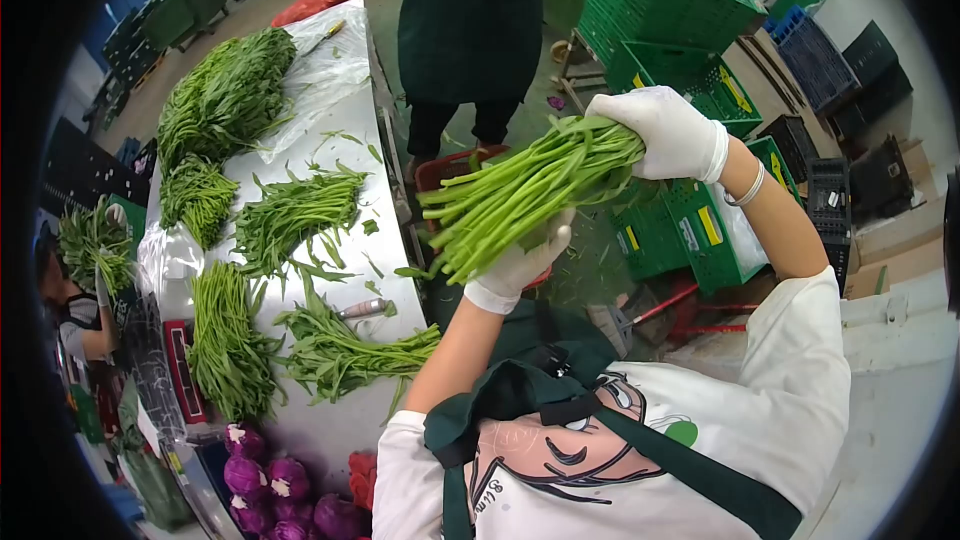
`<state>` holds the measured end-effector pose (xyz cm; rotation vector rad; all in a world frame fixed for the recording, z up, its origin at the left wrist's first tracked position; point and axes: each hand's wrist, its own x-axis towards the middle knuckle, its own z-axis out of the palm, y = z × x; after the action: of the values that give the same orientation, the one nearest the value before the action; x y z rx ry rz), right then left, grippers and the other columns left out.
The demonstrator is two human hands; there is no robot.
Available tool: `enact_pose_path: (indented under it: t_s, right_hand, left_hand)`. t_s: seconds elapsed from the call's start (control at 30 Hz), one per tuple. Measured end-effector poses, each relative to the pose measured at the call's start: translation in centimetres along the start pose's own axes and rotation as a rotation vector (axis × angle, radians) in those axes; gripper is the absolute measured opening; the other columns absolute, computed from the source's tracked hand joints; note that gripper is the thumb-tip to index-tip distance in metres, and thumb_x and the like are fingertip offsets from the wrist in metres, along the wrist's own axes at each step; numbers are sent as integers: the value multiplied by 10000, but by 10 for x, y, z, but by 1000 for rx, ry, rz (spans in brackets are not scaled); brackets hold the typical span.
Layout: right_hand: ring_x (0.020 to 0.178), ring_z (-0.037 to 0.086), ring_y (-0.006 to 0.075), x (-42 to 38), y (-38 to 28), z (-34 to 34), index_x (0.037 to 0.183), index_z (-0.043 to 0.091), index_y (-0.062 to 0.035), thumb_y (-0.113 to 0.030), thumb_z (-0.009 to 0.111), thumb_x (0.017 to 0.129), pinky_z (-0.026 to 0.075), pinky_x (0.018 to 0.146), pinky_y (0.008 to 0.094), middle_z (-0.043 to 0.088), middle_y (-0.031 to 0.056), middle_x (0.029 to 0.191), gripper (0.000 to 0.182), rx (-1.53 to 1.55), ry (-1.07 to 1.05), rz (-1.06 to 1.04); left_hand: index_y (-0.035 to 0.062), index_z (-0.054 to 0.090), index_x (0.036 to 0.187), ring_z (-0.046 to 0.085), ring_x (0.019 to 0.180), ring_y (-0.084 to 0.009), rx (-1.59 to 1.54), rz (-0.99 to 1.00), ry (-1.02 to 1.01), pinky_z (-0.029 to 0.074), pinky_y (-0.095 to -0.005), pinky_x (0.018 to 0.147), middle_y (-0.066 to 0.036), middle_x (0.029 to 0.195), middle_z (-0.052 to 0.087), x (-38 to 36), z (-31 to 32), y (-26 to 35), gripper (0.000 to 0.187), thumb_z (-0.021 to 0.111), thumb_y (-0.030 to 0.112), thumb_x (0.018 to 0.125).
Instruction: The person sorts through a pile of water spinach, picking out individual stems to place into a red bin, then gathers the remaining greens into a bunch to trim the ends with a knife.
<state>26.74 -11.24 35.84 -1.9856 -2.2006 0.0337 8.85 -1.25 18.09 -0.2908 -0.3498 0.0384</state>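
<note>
A bunch of leafy green stems (510, 195) is held up in front of my body, cut ends to the left and leaves to the right. My right hand (665, 135), in a white glove, wraps round its leafy end. Under the stems my left hand (520, 265), also gloved, supports the bunch near the cut ends, its fingers partly hidden. Beside my left arm, a loose bunch of greens (350, 350) lies on the metal table (330, 430), with a knife handle (367, 308) next to it. Further bundles (230, 340) and a large leafy heap (220, 90) line the far side.
Purple cabbages (290, 480) sit at the table's near end. A co-worker in a dark apron (470, 40) stands across, holding greens. Green crates (660, 0) are stacked at the right, and a red basket (450, 168) is on the floor. Another person (85, 325) is at the left.
</note>
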Motion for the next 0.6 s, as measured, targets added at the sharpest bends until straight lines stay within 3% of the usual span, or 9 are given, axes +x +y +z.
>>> enact_pose_path:
  t_s: [0.1,0.13,0.23,0.27,0.47,0.53,0.6]
  right_hand:
    - [757,585,326,2,5,1,971,497,-82,-95,679,629,469,651,368,586,122,780,387,95,5,-9]
    - [756,585,326,1,8,2,970,497,-81,-99,682,630,469,651,368,586,121,780,388,103,4,-11]
    - [728,576,328,-2,9,7,960,504,-90,-109,689,625,462,638,372,584,116,769,383,99,-10,-51]
    - [720,575,325,-3,8,9,952,506,-94,-113,690,619,460,631,372,582,109,764,381,67,12,-91]
    - [705,576,312,-3,-8,9,938,514,-104,-140,700,600,456,622,377,577,91,748,388,-5,-10,-188]
    - [704,577,310,-3,-11,10,931,515,-104,-145,701,603,456,623,381,578,88,745,379,-12,-28,-176]
    - [703,578,309,-3,-11,13,929,515,-103,-141,699,602,456,624,379,580,86,740,377,9,-20,-131]
  left_hand:
    - [92,447,1271,466,1110,-253,-156,13,-119,458,-346,773,-133,1308,438,-7,9,-8,463,505,326,875]
    - [98,476,1236,466,1040,-196,-218,42,-62,417,-288,664,-112,1275,462,-11,8,-7,438,520,314,858]
    - [96,485,1230,485,1012,-192,-188,42,15,424,-288,712,-117,1243,488,-29,17,-6,416,505,298,866]
    - [93,474,1250,508,1049,-227,-186,-7,-79,437,-351,818,-124,1245,504,-37,-3,1,416,484,280,878]
    - [116,426,1309,450,1187,-268,50,148,197,363,-411,988,-132,1332,442,-58,1,-9,464,404,368,921]
    - [123,410,1329,431,1233,-281,274,213,282,338,-431,1044,-135,1360,421,-59,-1,-8,481,378,397,935]
    - [122,411,1328,442,1223,-282,1235,323,366,350,-431,1035,-135,1351,432,-60,-9,-6,483,377,400,935]
